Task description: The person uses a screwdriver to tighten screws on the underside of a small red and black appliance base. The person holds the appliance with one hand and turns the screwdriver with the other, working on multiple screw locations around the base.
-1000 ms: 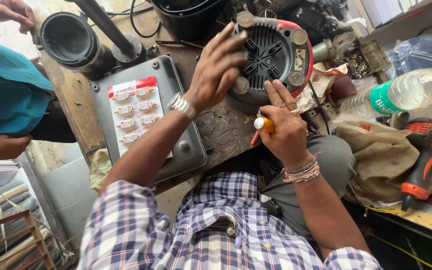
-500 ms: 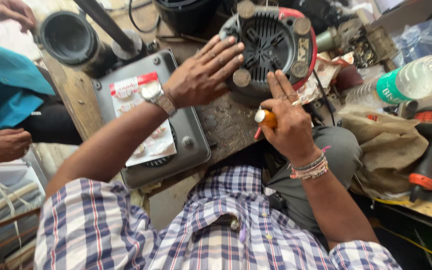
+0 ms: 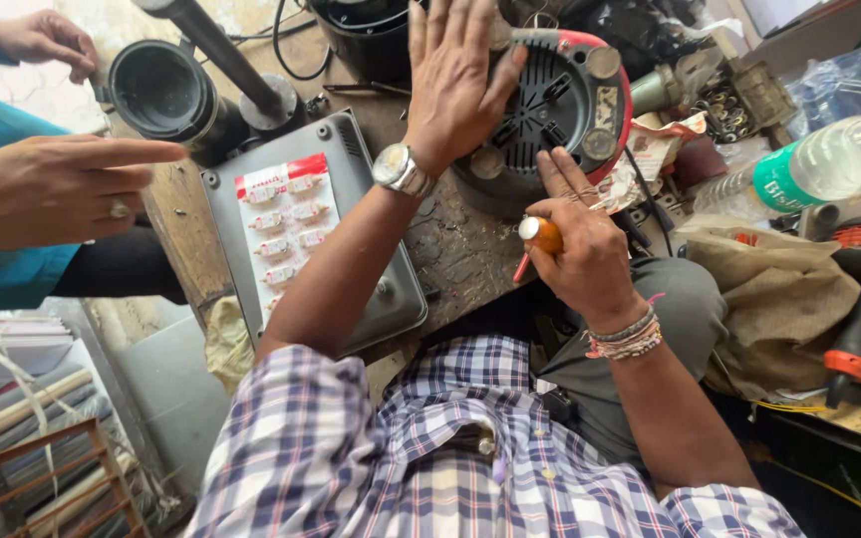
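the upturned round black-and-red appliance base (image 3: 550,105) was steadied under the flat, open left hand (image 3: 455,85) while an orange-handled screwdriver (image 3: 538,239) was clamped in the right hand (image 3: 585,254), apparently mid-unscrewing, tip alignment being required next.

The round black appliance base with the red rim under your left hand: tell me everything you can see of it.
The round black appliance base with red rim lies on the worn wooden workbench, its slotted black plastic underside facing the camera. Round grey feet sit around its edge. The left hand rests flat on its left side; the right hand, gripping an orange-handled screwdriver, touches its lower edge with extended fingers.
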